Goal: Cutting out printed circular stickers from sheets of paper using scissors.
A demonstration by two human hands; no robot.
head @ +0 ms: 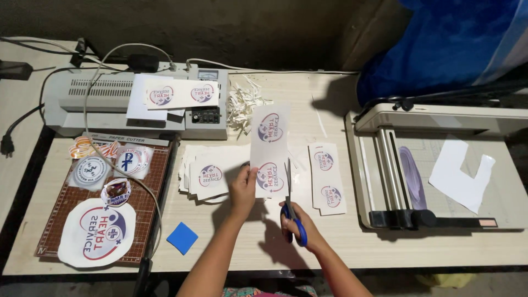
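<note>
The right hand [300,224] is closed through the blue handles of a pair of scissors [291,206], blades pointing up and away along the right edge of a printed strip [269,148]; the left hand [242,190] pinches that strip at its lower left edge, lifting it off the table so the blades can run freely beside the lower round emblem; the strip carries two such emblems, one above the other. Just beyond the left hand lies a stack of printed sheets [206,173]; to the right, flat on the table [357,247], another two-emblem strip [327,179]; a blue square pad [182,237] sits near the front edge. Left is a brown gridded paper cutter [151,192] carrying round cut-outs; right, a large white guillotine trimmer [440,170] with an offcut. Farther back are a grey laminator [99,102] with sheets on top, paper shreds [242,102], cables, a dim wall and a blue cloth [440,44].
</note>
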